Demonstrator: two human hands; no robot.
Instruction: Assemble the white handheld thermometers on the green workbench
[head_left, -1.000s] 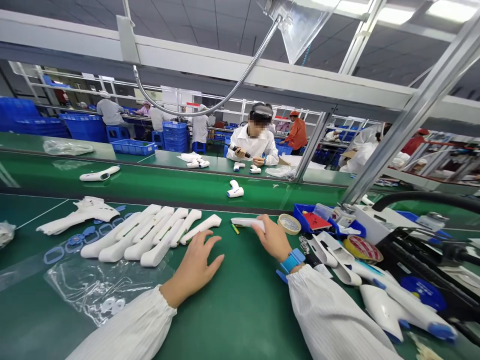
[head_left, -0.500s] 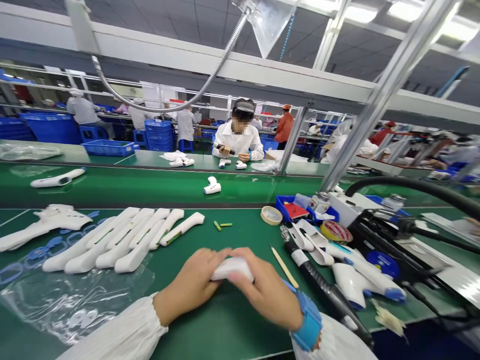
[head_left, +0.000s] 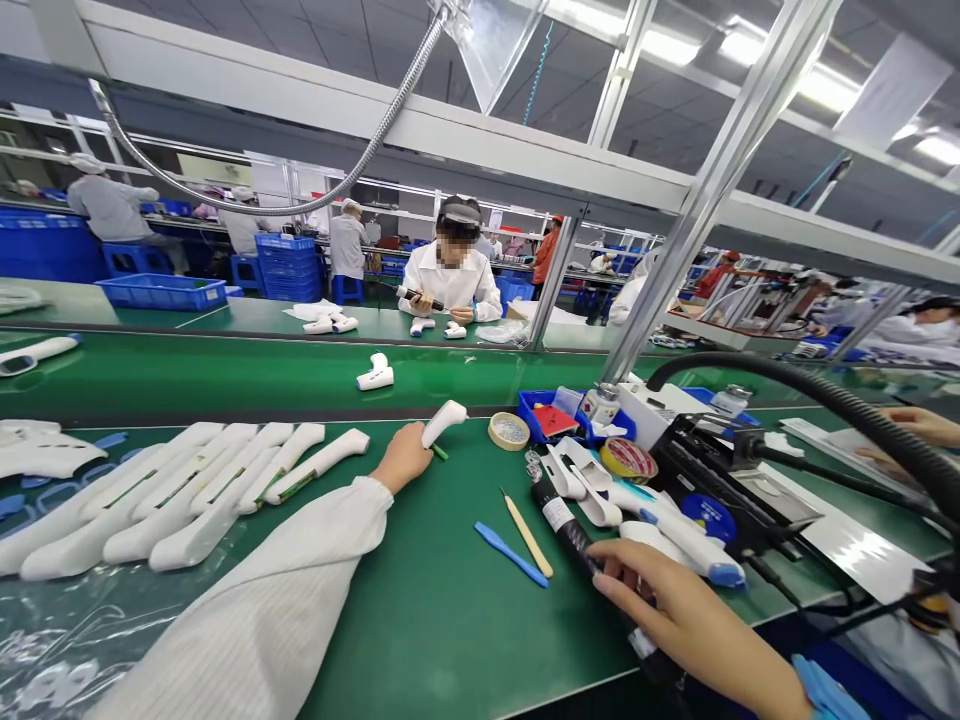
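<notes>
My left hand is stretched forward and closed around one end of a white curved plastic housing. A small green strip shows just by its fingers on the green table. To the left lies a row of similar white housings, some with green strips along them. My right hand is curled over the black body of an electric screwdriver at the right; some of its fingertips are hidden. Left of the screwdriver lie a blue pry tool and a pale pointed stick.
A tape roll and a blue parts bin stand behind. More white housings, a black machine and its hose fill the right. Across the green belt sits a co-worker. Another person's hand is at far right.
Both hands were together around a white piece at the front. Now they are apart: the left has reached forward, the right has moved to the screwdriver. The blue pry tool now shows. The view has shifted right.
</notes>
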